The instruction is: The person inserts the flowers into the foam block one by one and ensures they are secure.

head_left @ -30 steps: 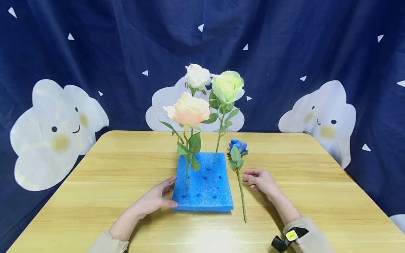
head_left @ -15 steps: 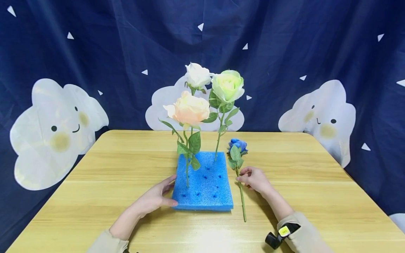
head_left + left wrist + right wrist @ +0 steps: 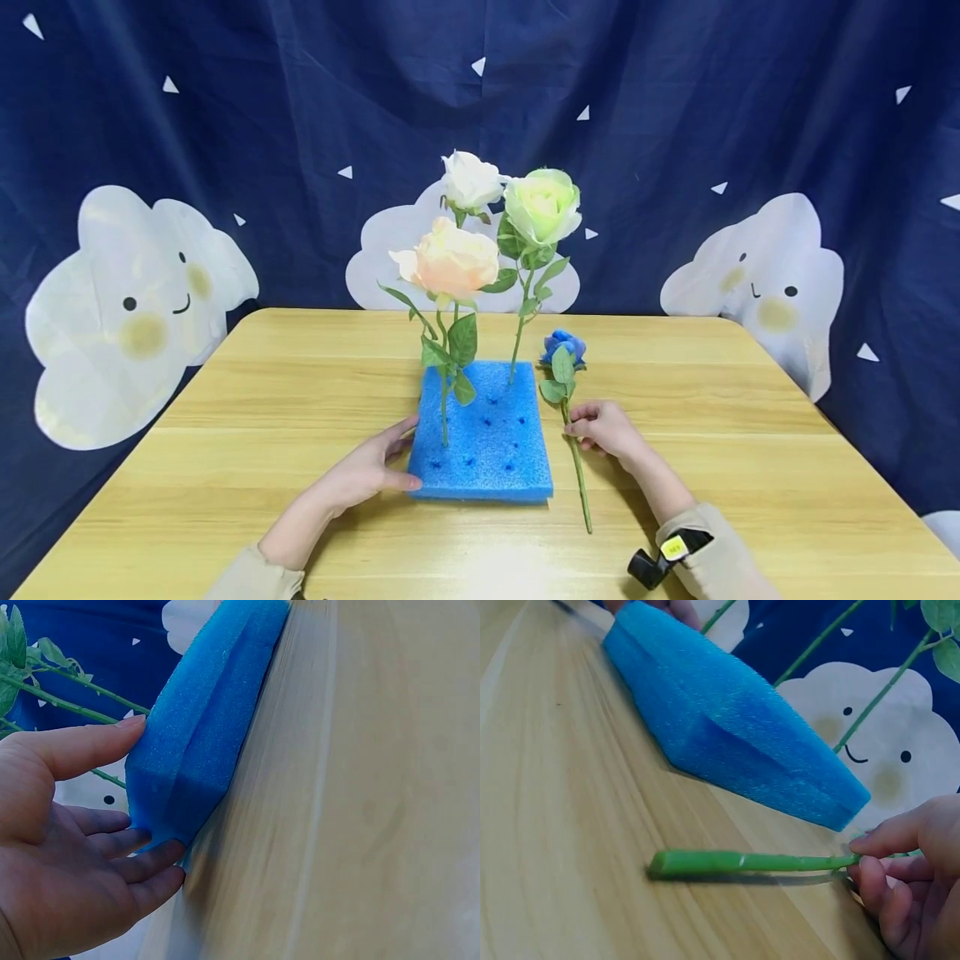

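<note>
A blue foam block (image 3: 491,483) with several small holes in its top lies on the table. My left hand (image 3: 363,473) rests against its left side, thumb at the near corner. In the left wrist view, the extended thumb and loosely bent fingers touch the foam (image 3: 206,720). To the right of the block lies an artificial blue rose (image 3: 564,348). My right hand (image 3: 609,429) pinches its stem below the leaves; the right wrist view shows thumb and fingertips on the green stem (image 3: 750,861), its cut end close to the tabletop.
A peach rose (image 3: 450,262), a white rose (image 3: 471,182) and a pale green rose (image 3: 543,206) stand upright at the block. The wooden table (image 3: 300,375) ends before a dark blue curtain (image 3: 637,125) with white clouds.
My right hand has moved left to the blue rose and taken its stem. The rose has turned slightly, its lower end shifting right. My left hand has stayed at the block.
</note>
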Available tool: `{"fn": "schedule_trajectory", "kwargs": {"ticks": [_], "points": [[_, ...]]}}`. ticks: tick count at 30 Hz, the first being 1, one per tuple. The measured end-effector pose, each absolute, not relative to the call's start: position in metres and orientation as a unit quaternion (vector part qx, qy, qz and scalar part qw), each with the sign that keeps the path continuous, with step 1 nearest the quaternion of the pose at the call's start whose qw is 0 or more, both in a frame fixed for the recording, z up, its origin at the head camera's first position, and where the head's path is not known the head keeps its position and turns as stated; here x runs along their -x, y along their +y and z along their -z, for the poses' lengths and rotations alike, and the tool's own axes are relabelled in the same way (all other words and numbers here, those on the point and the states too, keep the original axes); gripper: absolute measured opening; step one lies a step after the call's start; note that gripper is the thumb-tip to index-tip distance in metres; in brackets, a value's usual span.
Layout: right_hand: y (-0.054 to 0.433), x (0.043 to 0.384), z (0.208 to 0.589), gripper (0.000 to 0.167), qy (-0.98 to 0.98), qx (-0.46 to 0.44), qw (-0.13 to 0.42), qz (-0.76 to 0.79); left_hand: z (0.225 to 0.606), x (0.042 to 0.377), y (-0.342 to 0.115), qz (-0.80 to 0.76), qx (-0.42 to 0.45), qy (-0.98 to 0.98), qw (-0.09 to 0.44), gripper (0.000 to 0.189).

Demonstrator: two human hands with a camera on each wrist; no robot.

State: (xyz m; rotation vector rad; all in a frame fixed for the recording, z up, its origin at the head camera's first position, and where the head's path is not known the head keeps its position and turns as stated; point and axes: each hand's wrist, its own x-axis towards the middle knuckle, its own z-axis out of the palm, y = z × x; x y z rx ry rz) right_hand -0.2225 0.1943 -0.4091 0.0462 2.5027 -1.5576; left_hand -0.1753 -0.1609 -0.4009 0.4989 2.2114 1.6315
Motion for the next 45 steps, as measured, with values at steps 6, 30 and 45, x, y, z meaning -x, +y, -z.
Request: {"fn": "schedule_trajectory", "kwargs": {"ticks": [6,30,45], "points": [[0.203,0.220,0.409,0.018,0.815,0.007,0.136,0.564,0.403,0.176,-0.160,-0.577,-0.177,0.779,0.172,0.092],[0.216,0.202,0.370,0.020,0.795,0.024,0.050,0.604,0.403,0.176,-0.161,-0.578,-0.183,0.776,0.174,0.093],[0.219,0.194,0.350,0.010,0.782,0.075,-0.067,0.615,0.402,0.176,-0.162,-0.575,-0.191,0.776,0.175,0.092]]}}
